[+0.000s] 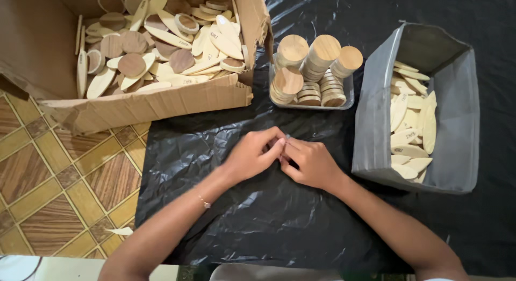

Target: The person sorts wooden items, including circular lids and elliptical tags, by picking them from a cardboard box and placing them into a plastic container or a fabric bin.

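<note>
Two hands are seen joined at frame centre over a black plastic sheet (258, 216). The left hand (251, 156) and the right hand (310, 164) meet fingertip to fingertip; both grips are pressed together on something small between them, which is too hidden by the fingers to be identified. A thin bracelet (203, 201) is worn on the left wrist.

Surroundings, noted outward by clock face from the hands:
- 12 to 1 o'clock: a small clear tray (312, 105) holding stacked round wooden discs (317, 66), some stacks upright, some leaning.
- 3 o'clock: a grey fabric box (376, 125) with pale leaf-shaped wooden pieces (411, 125) lying inside.
- 10 to 11 o'clock: a large cardboard box (145, 106) filled with mixed discs and leaf-shaped pieces (161, 44), unsorted.
- 7 to 9 o'clock: patterned tile floor (54, 179); one stray leaf-shaped piece (121, 231) lies there at the sheet's edge.

Step in hand, as judged: a small item is being worked or separated between the fingertips, midway between the mixed box and the two sorted containers. The next move would call for the item to be freed into one hand so that its shape can be checked, then a short reach to whichever container matches.
</note>
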